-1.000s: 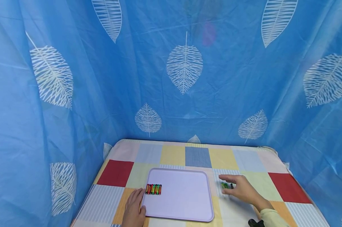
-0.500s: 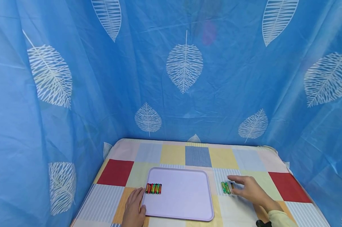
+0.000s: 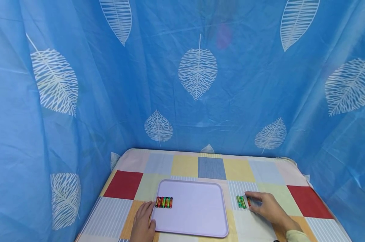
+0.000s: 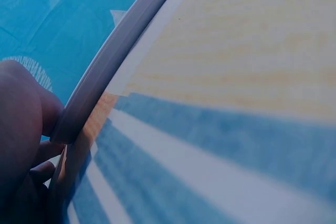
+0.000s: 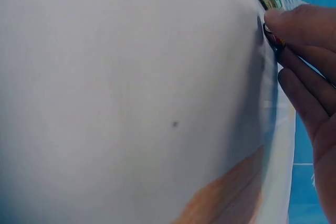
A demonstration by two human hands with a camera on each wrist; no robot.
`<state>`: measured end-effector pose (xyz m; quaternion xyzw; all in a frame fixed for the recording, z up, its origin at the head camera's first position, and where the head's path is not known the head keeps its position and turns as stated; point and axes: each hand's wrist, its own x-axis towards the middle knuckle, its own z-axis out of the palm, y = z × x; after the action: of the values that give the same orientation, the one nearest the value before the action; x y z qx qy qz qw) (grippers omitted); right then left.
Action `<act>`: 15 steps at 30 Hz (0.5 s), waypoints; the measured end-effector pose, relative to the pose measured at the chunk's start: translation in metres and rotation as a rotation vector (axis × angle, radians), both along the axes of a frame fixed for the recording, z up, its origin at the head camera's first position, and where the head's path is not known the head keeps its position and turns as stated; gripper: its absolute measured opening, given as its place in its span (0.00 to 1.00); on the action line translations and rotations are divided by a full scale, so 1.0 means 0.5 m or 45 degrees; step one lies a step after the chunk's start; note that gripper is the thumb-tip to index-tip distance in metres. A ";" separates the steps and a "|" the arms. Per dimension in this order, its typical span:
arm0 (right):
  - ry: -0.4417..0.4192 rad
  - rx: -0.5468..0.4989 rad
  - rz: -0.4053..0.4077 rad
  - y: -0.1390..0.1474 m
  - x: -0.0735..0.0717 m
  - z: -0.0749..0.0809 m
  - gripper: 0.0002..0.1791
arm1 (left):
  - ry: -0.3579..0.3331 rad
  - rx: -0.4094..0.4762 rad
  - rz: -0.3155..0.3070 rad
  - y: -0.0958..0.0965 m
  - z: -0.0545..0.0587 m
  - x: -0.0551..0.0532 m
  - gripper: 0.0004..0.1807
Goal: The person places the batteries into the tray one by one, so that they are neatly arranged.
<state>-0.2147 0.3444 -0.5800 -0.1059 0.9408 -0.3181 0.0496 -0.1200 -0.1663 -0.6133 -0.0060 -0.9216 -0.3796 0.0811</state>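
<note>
My right hand is low over the cloth on the right, its thumb and fingers pinching a dark-and-red battery. In the right wrist view the thumb covers part of this battery. Just left of it lie a few green batteries, apart from the fingers. A pale lilac tray lies in the middle, with several red, green and black batteries side by side at its left edge. With fingers fairly straight, my left hand rests against the tray's left rim.
A patchwork cloth in coloured squares covers the table. Blue curtains with white leaf prints enclose its back and both sides.
My right hand has drawn back to the right, off the green batteries, then lowered and closed its fingertips on the dark-and-red battery. The left hand and tray stay put.
</note>
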 end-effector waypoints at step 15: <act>0.126 0.057 -0.025 -0.007 0.009 -0.014 0.27 | 0.041 -0.003 -0.001 0.002 -0.005 0.006 0.34</act>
<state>-0.2103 0.3409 -0.5872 -0.1110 0.9501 -0.2917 0.0022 -0.1172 -0.1654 -0.6156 -0.0126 -0.9206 -0.3783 0.0957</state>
